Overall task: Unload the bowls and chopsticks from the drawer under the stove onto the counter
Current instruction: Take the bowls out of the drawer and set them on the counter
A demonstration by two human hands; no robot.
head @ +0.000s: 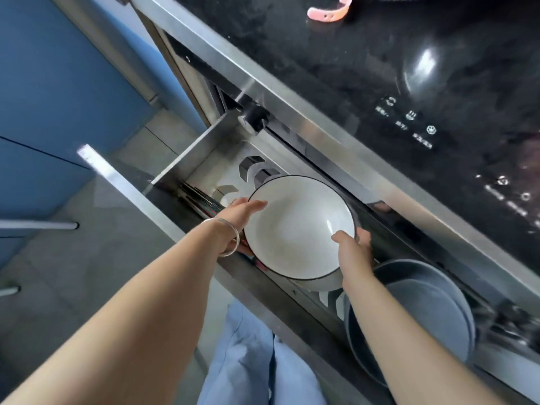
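Light: bright, soft daylight, even across the scene
Glare: white hot spot on the black stove top (423, 65); bright streak on the drawer front's steel edge (87, 154)
Shadows: drawer (187, 153) interior dim
Blur: slight motion smear overall; panel symbols unreadable
Distortion: wide-angle stretch, forearms swollen toward the bottom edge

- bowl (298, 226), centre of the frame: white inside, thin black line around the rim, pale grey outside
- stacked bowls (423, 311), lower right: matte grey-blue
- drawer (187, 153): brushed silver metal
- stove top (409, 68), upper right: glossy black with small white control symbols (too blurred to read)
- soft pink item (328, 11) at the top edge
- cabinet doors (58, 83), left: plain blue
- bangle (230, 238) on the wrist: silver
- trousers (257, 363), bottom centre: light blue
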